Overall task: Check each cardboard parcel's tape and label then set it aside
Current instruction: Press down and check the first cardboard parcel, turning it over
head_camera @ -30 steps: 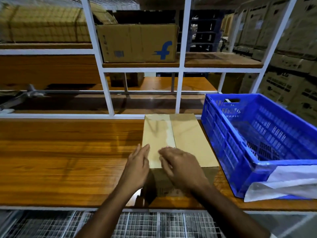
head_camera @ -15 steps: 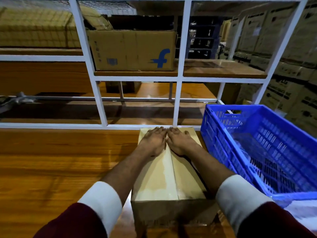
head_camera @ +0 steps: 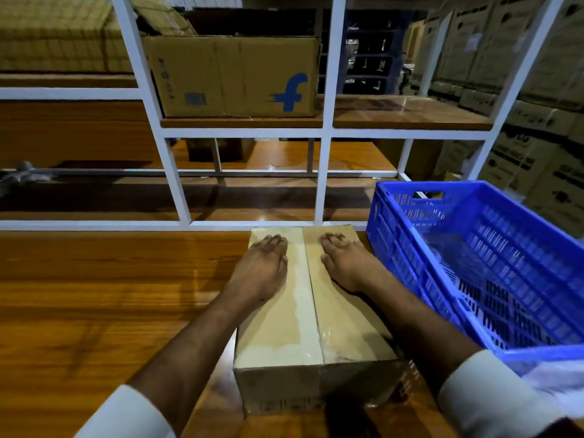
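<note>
A tan cardboard parcel (head_camera: 316, 314) is seen, with a paler, glossy strip of tape (head_camera: 302, 298) run along its middle. The table (head_camera: 94, 305) beneath is shown in warm orange-brown wood grain with darker streaks. A bright blue crate (head_camera: 493, 267) is patterned with rows of slots. The shelf frame (head_camera: 325, 134) is painted white. A brown box (head_camera: 234, 77) on the shelf is marked with a blue letter f. White cuffs (head_camera: 483, 396) are worn at the wrists.
</note>
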